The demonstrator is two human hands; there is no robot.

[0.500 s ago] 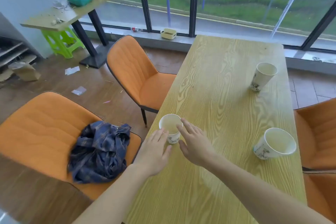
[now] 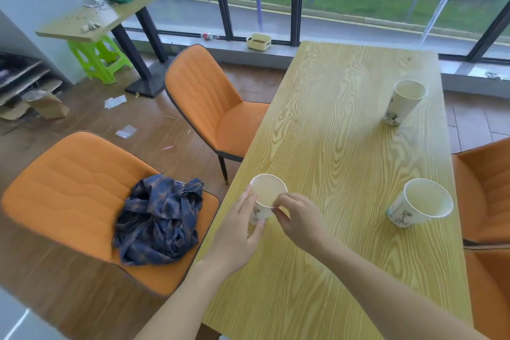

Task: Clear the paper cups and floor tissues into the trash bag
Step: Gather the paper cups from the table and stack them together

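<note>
Three white paper cups stand on the long wooden table (image 2: 345, 257). The nearest cup (image 2: 267, 190) is at the table's left edge, and both hands are on it. My left hand (image 2: 237, 232) wraps its left side. My right hand (image 2: 299, 218) pinches its near rim with curled fingers. A second cup (image 2: 422, 203) stands at the right side. A third cup (image 2: 404, 101) stands farther back on the right. Pieces of tissue lie on the floor: one (image 2: 115, 101) near the black table base, another (image 2: 126, 131) closer to me. No trash bag is in view.
Orange chairs flank the table: one (image 2: 204, 107) at the left, one (image 2: 69, 193) nearer with a blue checked cloth (image 2: 160, 215) on it, one (image 2: 485, 193) at the right. A second table (image 2: 69, 27) with a green bag, a green stool (image 2: 96, 58) and cardboard stand at the far left.
Both hands have closed on the nearest cup: the left now wraps its side, the right fingers have curled onto its rim. The cup seems slightly raised or tilted.
</note>
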